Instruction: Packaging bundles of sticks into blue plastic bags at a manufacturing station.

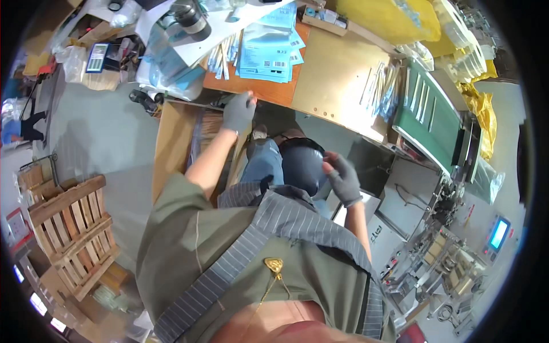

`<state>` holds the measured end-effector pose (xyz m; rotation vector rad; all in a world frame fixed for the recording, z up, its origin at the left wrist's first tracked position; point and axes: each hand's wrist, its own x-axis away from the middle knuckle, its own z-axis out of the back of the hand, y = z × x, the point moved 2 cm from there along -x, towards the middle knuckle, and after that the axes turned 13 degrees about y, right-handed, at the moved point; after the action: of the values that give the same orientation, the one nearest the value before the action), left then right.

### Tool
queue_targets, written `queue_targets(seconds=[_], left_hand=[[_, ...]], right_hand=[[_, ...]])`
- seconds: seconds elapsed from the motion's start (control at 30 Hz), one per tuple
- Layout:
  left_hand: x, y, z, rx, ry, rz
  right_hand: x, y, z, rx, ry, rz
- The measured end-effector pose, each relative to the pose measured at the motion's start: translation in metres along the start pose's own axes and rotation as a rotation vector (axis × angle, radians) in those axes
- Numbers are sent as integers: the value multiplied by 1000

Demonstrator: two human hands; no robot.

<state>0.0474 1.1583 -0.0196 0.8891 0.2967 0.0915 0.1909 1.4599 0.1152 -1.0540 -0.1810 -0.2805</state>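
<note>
In a grey fingertip-less glove, my left hand is at the front edge of the wooden worktable, its fingers bent against or just beside that edge. Its exact contact is hard to make out. My right hand, gloved the same way, is at the right side of a smooth, dark, round thing in front of my body. The thumb and fingertips are bent in at its rim. Flat blue-and-white printed pouches lie on the table beyond my left hand. Bundles of slim packets lie beside them.
More slim packets lie at the table's right, beside a green conveyor belt. An open wooden compartment is under the table at left. A wooden pallet stands at far left. Machinery with a small screen is at right.
</note>
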Motion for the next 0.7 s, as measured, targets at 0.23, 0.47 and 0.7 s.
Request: queue_targets(seconds=[0.23,0.47,0.7], left_hand=[[-118,-67,-108,-650,-259,-405],[-131,-113,-135,-631,-36,-747],[-167,-91,-118,-496,-124,-463]], right_hand=[[-70,16,0,101,-128,-158],[-187,123,28,170,-196,-85],[-250,169,20,-61,-1,136]])
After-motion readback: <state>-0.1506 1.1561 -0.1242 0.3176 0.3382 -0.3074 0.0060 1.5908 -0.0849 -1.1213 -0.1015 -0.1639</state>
